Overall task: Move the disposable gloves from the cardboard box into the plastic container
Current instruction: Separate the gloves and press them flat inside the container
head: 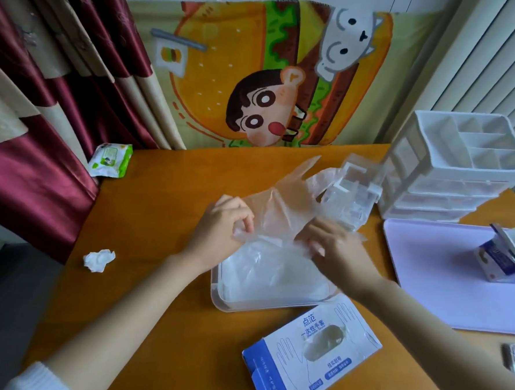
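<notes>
Disposable glove (280, 199), thin crinkly film, pinched by left hand (221, 227) and right hand (335, 251) above container (273, 306)

Thin clear plastic glove (283, 196); glossy cardboard box (313, 352); smooth wooden table (165, 207).

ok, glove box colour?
The cardboard box is white with a blue end and blue print; head view.
</notes>
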Tool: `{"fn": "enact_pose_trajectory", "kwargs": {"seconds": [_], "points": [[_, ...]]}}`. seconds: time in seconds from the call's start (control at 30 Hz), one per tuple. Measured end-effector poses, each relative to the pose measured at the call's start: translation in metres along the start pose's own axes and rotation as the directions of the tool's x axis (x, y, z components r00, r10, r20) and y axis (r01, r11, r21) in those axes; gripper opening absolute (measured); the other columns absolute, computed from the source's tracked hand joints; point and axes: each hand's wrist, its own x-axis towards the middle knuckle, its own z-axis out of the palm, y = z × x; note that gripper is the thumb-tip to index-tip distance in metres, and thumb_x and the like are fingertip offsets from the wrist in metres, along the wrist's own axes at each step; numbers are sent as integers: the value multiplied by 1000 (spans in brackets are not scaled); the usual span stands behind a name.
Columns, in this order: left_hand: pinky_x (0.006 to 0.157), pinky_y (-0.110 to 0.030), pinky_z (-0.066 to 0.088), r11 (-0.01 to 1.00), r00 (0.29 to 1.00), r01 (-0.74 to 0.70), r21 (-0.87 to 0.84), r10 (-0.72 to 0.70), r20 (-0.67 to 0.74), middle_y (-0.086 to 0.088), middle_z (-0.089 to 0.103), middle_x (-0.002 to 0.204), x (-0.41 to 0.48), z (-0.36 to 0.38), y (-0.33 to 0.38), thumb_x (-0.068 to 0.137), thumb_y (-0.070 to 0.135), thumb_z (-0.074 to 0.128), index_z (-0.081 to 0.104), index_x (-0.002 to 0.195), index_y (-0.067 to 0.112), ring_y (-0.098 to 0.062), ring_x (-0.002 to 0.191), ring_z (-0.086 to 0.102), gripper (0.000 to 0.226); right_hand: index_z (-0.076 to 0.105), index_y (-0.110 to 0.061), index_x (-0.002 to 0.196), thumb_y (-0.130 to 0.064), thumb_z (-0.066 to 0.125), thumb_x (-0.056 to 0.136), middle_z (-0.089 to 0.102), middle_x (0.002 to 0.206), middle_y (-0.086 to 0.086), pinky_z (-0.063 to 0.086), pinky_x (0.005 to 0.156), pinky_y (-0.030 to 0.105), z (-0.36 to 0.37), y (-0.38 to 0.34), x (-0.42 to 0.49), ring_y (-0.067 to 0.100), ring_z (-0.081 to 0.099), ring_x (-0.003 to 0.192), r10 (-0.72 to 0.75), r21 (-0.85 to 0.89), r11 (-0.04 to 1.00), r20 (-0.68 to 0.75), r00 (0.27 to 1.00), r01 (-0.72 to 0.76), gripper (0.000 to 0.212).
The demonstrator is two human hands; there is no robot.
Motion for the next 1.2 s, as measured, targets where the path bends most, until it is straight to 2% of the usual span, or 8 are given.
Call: {"fn": "enact_pose_trajectory", "kwargs": {"seconds": [0.2,0.4,0.5,0.63,0.73,0.87,1.0,1.2], "points": [[84,-32,41,988,983,1,155,-29,181,12,53,88,-12,25,-27,76,0,74,51,67,27,-11,96,42,36,65,-14,105,10,47,79,61,107,2,46,77,34,56,3,-3,22,54,105,141,2,988,348,927,-151,39],[101,-28,30,924,880,2,382,-183,438,9,50,111,-13,25,-31,88,-14,43,67,95,25,-14,114,36,46,59,-18,119,6,47,87,58,121,1,45,93,30,84,8,-3,21,53,112,226,-16,966,539,811,-259,42],[103,-27,32,922,895,4,387,-176,409,6,52,121,-11,23,-24,85,-20,39,66,109,24,-16,119,39,57,62,-19,118,-3,58,88,62,120,-1,46,94,24,88,14,-3,17,57,109,233,73,937,600,765,-343,34],[73,-15,29,943,926,84,322,-193,324,3,47,125,-7,35,-7,90,-13,37,52,125,18,-13,109,43,49,52,-22,128,-27,66,88,64,118,-7,43,99,23,79,13,1,9,57,109,192,202,853,736,649,-482,43],[88,-29,38,913,859,60,404,-253,444,-9,37,136,-10,59,-4,99,8,42,33,141,13,-24,118,43,43,50,-21,128,-33,60,91,69,107,-8,44,95,21,71,10,7,7,62,100,259,263,788,678,688,-557,40],[105,-44,31,835,721,-1,550,-381,579,-19,22,147,-15,85,-13,98,20,45,20,147,10,-36,132,29,56,63,-18,117,-19,53,96,67,115,-4,42,90,20,75,20,14,13,60,107,299,77,937,330,895,-342,23],[114,-47,19,808,670,30,589,-454,588,-15,7,156,-15,100,-22,94,10,51,17,150,16,-38,142,12,66,42,-23,140,-26,60,91,36,147,-2,37,104,34,101,37,13,19,38,131,238,-174,971,621,747,-164,52],[114,-47,19,753,613,-40,657,-501,611,-16,-4,158,-13,107,-31,89,-2,52,11,151,19,-43,143,5,78,18,-23,150,-32,66,86,15,156,1,30,108,40,126,53,9,26,19,141,352,-361,925,704,617,-116,80]]}}
